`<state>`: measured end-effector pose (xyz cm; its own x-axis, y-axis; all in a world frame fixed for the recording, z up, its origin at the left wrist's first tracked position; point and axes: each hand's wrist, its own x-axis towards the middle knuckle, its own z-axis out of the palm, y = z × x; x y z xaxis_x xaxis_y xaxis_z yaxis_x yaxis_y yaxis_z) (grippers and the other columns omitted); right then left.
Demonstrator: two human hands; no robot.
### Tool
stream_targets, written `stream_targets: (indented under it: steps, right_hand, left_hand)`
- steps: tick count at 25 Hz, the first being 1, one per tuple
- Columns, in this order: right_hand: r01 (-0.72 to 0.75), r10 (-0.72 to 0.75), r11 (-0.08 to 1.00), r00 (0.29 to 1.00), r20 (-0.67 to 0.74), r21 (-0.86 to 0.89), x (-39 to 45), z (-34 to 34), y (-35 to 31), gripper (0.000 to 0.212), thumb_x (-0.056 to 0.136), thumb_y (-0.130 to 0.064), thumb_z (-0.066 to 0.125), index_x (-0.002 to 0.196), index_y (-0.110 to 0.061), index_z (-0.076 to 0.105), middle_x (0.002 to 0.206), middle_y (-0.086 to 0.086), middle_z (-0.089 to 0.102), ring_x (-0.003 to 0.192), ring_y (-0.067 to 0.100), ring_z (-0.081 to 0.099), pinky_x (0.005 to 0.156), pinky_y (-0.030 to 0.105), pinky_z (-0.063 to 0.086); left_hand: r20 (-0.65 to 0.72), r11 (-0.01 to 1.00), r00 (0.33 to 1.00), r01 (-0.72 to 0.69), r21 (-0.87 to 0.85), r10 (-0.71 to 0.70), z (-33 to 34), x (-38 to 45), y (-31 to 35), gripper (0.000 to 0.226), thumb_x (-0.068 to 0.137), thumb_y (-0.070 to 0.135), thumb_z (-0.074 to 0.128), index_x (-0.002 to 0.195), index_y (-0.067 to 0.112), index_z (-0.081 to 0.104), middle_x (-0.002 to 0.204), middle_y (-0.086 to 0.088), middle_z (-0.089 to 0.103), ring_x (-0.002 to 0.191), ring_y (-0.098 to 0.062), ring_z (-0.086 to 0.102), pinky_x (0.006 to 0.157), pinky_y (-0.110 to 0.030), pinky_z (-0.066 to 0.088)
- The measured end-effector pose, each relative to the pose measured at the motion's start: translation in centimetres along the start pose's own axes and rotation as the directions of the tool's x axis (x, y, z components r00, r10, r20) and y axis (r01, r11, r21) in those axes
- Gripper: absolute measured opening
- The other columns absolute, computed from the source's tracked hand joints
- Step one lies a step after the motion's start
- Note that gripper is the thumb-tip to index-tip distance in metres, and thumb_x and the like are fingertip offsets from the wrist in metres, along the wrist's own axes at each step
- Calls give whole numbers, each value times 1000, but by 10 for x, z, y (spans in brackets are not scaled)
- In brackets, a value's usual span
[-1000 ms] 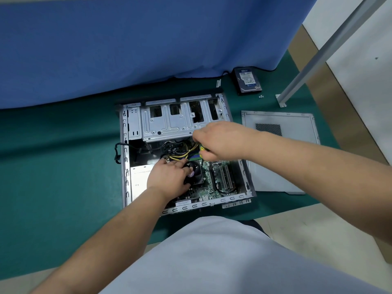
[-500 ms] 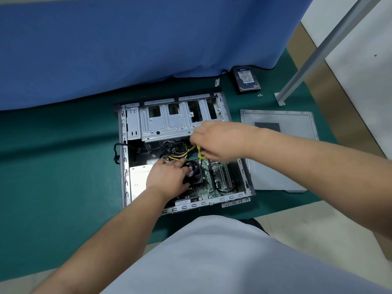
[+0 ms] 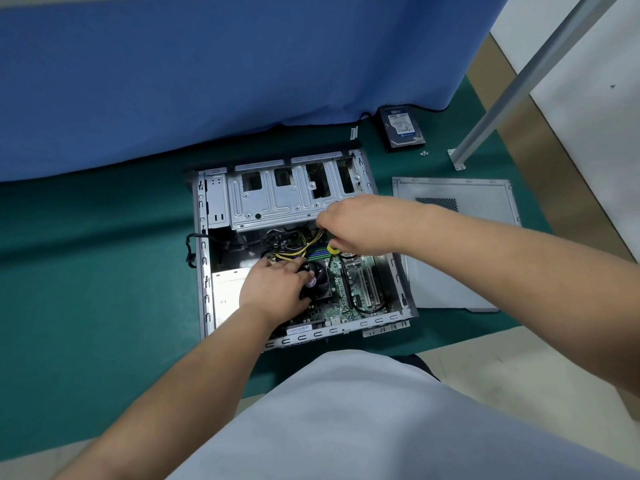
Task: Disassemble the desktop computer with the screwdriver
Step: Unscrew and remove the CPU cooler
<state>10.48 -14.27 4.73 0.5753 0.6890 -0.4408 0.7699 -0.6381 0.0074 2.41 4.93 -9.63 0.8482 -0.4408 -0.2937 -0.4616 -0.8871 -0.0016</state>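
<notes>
The open computer case point(image 3: 207, 271) lies flat on the green mat, its motherboard point(image 3: 360, 289) exposed. My left hand point(image 3: 273, 289) rests on the black CPU fan point(image 3: 320, 277), fingers curled over its edge. Over the yellow and black cables point(image 3: 298, 252), my right hand point(image 3: 360, 225) grips the screwdriver point(image 3: 333, 250); only a bit of its yellow-green handle shows below the fist. The shaft and tip are hidden.
The removed side panel point(image 3: 457, 244) lies right of the case. A hard drive point(image 3: 401, 128) and small screws point(image 3: 424, 153) sit at the back right near a metal post point(image 3: 502, 95). A blue cloth point(image 3: 207, 81) hangs behind. The mat's edge meets bare floor near my body.
My right hand has shifted slightly left and back over the cables. The left hand stays on the fan.
</notes>
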Motion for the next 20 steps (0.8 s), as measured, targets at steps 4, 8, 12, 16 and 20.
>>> stream_targets:
  steps: [4, 8, 12, 16, 20]
  right_hand:
    - [-34, 17, 986, 995, 103, 166, -4, -10, 13, 34, 95, -19, 59, 128, -27, 60, 115, 1, 59, 107, 23, 57, 87, 43, 53]
    - [-306, 329, 884, 944, -5, 352, -1, 4, -6, 47, 102, -59, 41, 121, -19, 56, 78, -2, 50, 91, 30, 58, 65, 38, 41]
    - [-333, 336, 942, 936, -108, 45, 7, 6, -12, 56, 105, -61, 29, 117, -14, 56, 95, 10, 65, 93, 34, 64, 59, 36, 38]
    - [103, -101, 994, 993, 53, -46, -4, -4, 3, 33, 104, -35, 52, 127, -12, 52, 118, 8, 60, 112, 30, 57, 92, 47, 52]
    - [-126, 131, 988, 990, -49, 93, -3, 4, 2, 51, 101, -64, 37, 123, -23, 56, 84, 0, 55, 89, 30, 60, 62, 37, 45]
  left_hand:
    - [1, 1000, 1000, 2, -1, -2, 0, 0, 0, 56, 88, 66, 54, 139, 45, 56, 163, 9, 39, 133, -16, 56, 103, -42, 37]
    - [-3, 1000, 1000, 0, 7, 0, 0, -1, 0, 56, 88, 67, 54, 139, 45, 55, 163, 9, 38, 133, -16, 56, 103, -41, 36]
    - [-2, 1000, 1000, -3, 10, 3, 0, 0, 0, 56, 87, 66, 53, 139, 45, 56, 163, 9, 39, 132, -17, 57, 100, -40, 37]
    - [-5, 1000, 1000, -7, 14, 8, -1, 0, 0, 54, 87, 65, 54, 136, 44, 59, 162, 8, 41, 130, -16, 58, 97, -39, 37]
    - [-4, 1000, 1000, -6, 20, 6, 0, 0, 0, 55, 87, 66, 53, 138, 44, 57, 162, 8, 40, 130, -17, 58, 96, -39, 37]
